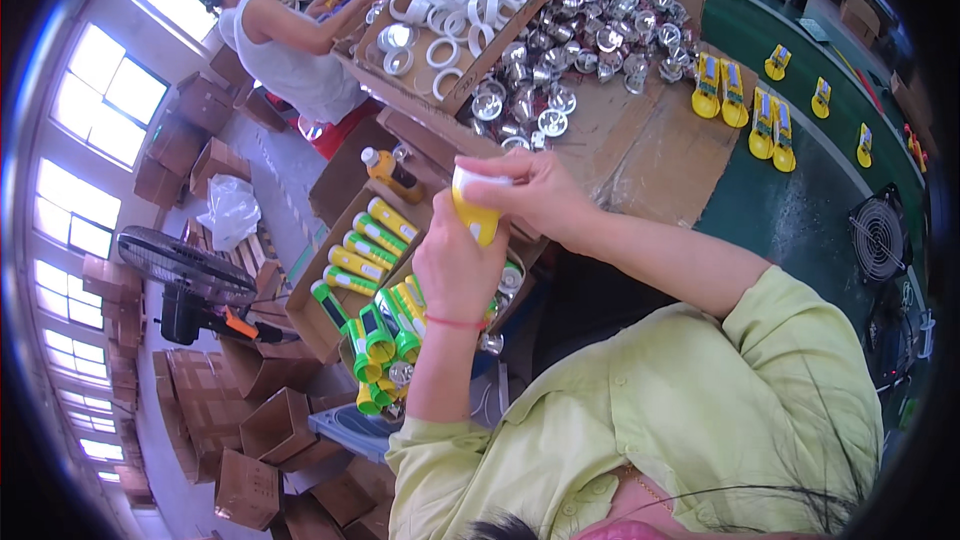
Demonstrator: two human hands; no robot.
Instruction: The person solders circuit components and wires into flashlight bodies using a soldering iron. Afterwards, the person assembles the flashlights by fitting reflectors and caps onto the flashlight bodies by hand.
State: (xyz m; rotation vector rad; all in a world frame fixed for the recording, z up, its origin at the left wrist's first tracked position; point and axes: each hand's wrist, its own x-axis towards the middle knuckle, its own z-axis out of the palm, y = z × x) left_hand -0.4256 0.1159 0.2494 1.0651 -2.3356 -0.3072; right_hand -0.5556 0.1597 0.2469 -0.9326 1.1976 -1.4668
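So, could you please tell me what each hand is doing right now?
Left hand: closed around the yellow torch body.
Right hand: closed on the torch's white ring.

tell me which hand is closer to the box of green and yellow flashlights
Left. The left hand holds the yellow flashlight just beside the box of flashlights; the right hand grips the flashlight's top, farther from the box.

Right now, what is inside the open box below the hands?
The box holds yellow and green flashlights lying side by side. The left hand, which grips a yellow flashlight body with the right hand, covers the box's right part.
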